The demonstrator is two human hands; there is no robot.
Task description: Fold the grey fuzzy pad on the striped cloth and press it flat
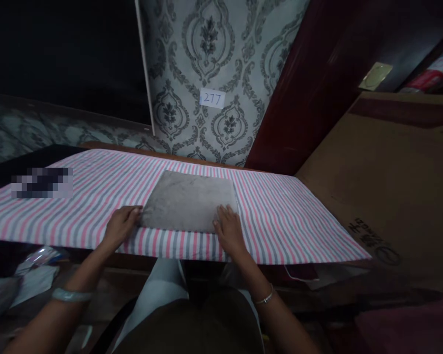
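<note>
A flat grey rectangular cloth [188, 201], soft-looking and slightly mottled, lies on a striped cover [291, 216] in pink, grey and white. At its near left corner, my left hand [122, 223] touches the edge with fingers stretched toward it. My right hand [228, 228] rests flat on the near right part, its fingers a little apart. Whether the cloth is one layer or folded, I cannot tell.
On the cover's left part is a dark blurred-out object [42, 183]. A large cardboard box [391, 187] stands at the right. Behind the table are a patterned wall with a paper marked 277 [212, 98] and a dark screen [66, 59].
</note>
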